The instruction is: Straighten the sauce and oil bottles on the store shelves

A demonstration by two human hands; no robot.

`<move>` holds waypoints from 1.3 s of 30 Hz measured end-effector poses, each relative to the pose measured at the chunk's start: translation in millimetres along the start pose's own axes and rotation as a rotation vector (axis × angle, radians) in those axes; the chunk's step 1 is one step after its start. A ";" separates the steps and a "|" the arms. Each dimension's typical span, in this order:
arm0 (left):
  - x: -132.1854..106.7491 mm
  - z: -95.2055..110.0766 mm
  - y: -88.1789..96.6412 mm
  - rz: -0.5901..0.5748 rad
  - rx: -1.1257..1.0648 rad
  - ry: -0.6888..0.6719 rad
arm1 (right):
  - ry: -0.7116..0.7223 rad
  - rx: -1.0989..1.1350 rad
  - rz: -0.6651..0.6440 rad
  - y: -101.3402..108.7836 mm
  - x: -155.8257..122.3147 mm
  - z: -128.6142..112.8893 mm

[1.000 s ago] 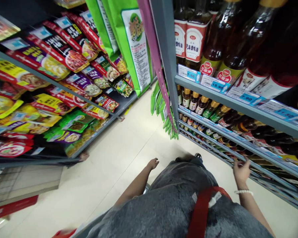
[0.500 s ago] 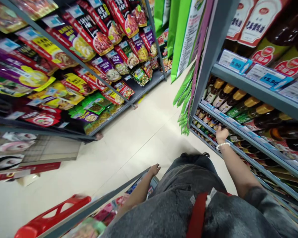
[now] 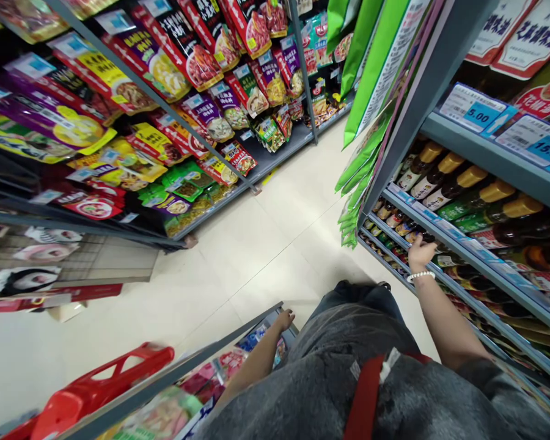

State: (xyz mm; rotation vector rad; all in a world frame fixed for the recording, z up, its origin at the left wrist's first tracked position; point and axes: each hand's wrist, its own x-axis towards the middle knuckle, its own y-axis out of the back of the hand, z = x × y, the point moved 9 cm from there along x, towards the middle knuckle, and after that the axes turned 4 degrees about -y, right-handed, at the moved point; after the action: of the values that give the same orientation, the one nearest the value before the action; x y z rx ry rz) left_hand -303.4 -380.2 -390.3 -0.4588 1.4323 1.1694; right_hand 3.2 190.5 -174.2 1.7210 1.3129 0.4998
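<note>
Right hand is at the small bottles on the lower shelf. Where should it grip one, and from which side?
The right hand should take a small bottle by the cap and neck, coming from the aisle side and slightly above. The bottles stand upright and packed close, so their bodies are blocked by neighbours and the shelf rail.

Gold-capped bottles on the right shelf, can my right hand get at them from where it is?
Probably yes. The right hand is already on the shelf below, with nothing between it and the gold-capped bottles one shelf up; only the shelf edge must be cleared.

Glossy glass bottles (image 3: 458, 183) line matt painted metal shelves (image 3: 481, 150); floor (image 3: 256, 256) smooth.
</note>
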 end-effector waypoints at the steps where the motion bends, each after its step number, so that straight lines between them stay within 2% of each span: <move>1: 2.1 2.4 4.0 0.007 -0.007 -0.006 | 0.035 0.017 0.024 4.2 -10.1 0.3; 3: 6.3 6.8 11.9 0.016 -0.025 -0.013 | 0.154 0.024 0.048 10.7 -31.9 -7.0; 5: 10.3 11.1 18.1 0.020 -0.039 -0.020 | 0.293 -0.013 0.019 10.7 -48.4 -23.1; 7: 13.2 15.1 21.8 0.018 -0.051 -0.027 | 0.341 -0.056 -0.001 8.5 -50.9 -39.0; 8: 14.1 17.0 22.8 0.017 -0.055 -0.030 | 0.314 -0.066 0.010 8.4 -46.1 -45.0; 12: 13.9 23.0 22.8 0.016 -0.064 -0.030 | 0.065 -0.076 0.096 8.9 -14.3 -56.1; 16: 9.7 24.0 19.6 0.016 -0.071 -0.017 | -0.041 -0.119 0.087 0.0 0.6 -60.0; 22: 6.3 11.8 15.6 0.045 -0.107 -0.011 | -0.033 -0.202 0.058 -11.8 4.7 -56.6; 28: 9.1 -8.6 9.5 0.038 -0.131 0.042 | 0.085 -0.240 0.010 -8.6 8.0 -61.9; 30: 10.1 -11.1 8.2 0.035 -0.138 0.043 | 0.119 -0.207 0.027 -4.9 0.7 -58.9; 33: 11.5 -9.6 6.5 0.039 -0.154 0.028 | 0.217 -0.122 0.064 -4.6 -24.8 -51.7; 36: 12.5 -5.0 3.0 0.036 -0.170 0.017 | 0.345 -0.084 0.049 -16.3 -54.3 -51.8; 39: 12.5 -0.1 0.3 0.032 -0.181 0.011 | 0.338 -0.057 0.032 -28.9 -59.9 -63.7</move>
State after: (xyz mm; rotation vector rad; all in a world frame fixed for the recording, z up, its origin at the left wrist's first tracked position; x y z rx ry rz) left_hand -306.8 -375.9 -401.5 -0.5706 1.3529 1.3307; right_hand -82.1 162.8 -153.4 1.6616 1.4911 0.8682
